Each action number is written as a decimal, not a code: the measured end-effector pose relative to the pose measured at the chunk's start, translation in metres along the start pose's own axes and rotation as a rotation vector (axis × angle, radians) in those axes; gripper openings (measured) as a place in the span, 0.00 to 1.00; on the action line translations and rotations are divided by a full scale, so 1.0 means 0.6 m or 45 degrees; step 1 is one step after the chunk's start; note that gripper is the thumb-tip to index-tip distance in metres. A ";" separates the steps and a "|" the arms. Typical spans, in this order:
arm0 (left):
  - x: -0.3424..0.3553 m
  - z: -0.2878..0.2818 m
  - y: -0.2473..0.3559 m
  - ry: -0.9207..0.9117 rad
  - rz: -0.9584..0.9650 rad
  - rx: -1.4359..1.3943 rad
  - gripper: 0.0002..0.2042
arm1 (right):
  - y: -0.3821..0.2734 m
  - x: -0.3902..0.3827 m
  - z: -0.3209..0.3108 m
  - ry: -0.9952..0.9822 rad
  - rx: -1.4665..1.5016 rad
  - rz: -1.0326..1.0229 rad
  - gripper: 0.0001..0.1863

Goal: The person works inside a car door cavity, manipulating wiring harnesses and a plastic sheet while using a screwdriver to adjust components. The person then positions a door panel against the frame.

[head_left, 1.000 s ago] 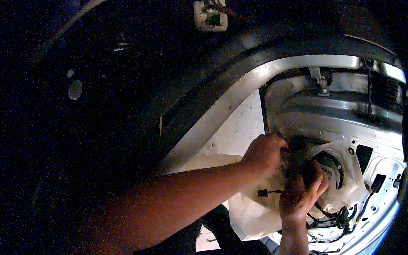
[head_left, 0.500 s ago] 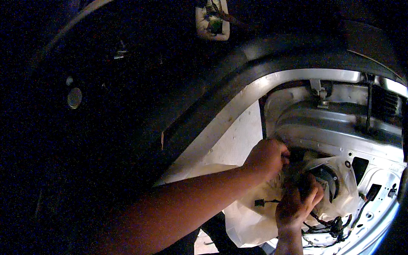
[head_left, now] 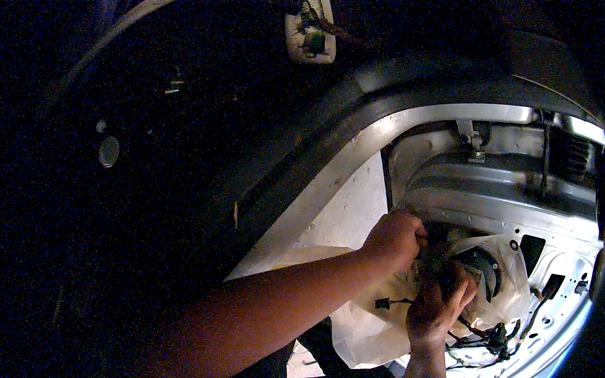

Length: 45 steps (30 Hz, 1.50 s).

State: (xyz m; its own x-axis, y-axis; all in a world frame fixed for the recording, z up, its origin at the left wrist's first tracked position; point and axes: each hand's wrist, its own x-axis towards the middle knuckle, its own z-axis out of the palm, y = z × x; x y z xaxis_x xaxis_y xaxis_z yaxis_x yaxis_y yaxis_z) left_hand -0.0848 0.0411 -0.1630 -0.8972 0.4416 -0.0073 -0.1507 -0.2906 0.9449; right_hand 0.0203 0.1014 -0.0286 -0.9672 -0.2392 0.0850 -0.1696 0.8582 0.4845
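Observation:
My left hand (head_left: 396, 239) is closed, its fingers curled at the upper edge of a pale translucent plastic sheet (head_left: 372, 337). Just below and to the right, my right hand (head_left: 438, 305) is closed too, thumb side up. Deep shadow lies between the two hands, and I cannot make out what either one grips. Beside my right hand a round dark speaker-like part (head_left: 485, 268) shows through a torn opening in the sheet. A small black connector (head_left: 382, 303) on a short lead hangs against the sheet, left of my right wrist.
The bare metal vehicle door (head_left: 570, 252), with several holes, curves along the right. A dark wiring harness (head_left: 498, 340) runs across its lower part. Above is a pale metal frame edge (head_left: 403, 120) with dark trim (head_left: 302, 157). A dark panel (head_left: 157, 208) fills the left.
The view has shifted slightly. Both hands stay at almost the same spot, with only a slight movement of the fingers.

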 end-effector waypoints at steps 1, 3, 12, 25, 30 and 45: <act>-0.001 0.002 -0.002 0.040 0.025 0.046 0.08 | -0.002 0.004 -0.002 0.006 0.000 -0.009 0.16; -0.003 0.004 -0.005 0.121 0.077 0.140 0.08 | -0.009 0.012 -0.004 0.000 -0.012 -0.004 0.17; -0.016 0.002 0.021 -0.073 -0.492 -0.366 0.12 | -0.053 -0.042 -0.067 -0.146 0.190 0.030 0.17; -0.082 0.060 0.020 0.405 -0.942 -0.625 0.06 | 0.050 -0.324 -0.188 -0.049 0.591 -0.119 0.19; -0.044 0.017 -0.042 0.159 -0.976 -0.849 0.06 | 0.058 -0.311 -0.192 0.102 0.906 -0.055 0.16; -0.006 -0.004 -0.004 -0.047 -1.076 -0.649 0.11 | 0.098 -0.345 -0.147 0.146 1.208 -0.073 0.13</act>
State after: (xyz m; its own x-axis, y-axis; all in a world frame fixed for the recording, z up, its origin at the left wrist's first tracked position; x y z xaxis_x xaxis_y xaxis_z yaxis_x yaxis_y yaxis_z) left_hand -0.0824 0.0383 -0.1657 -0.3996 0.6961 -0.5964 -0.9046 -0.1941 0.3795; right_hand 0.2274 0.1614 0.0589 -0.9368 -0.2922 0.1922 -0.3473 0.8422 -0.4125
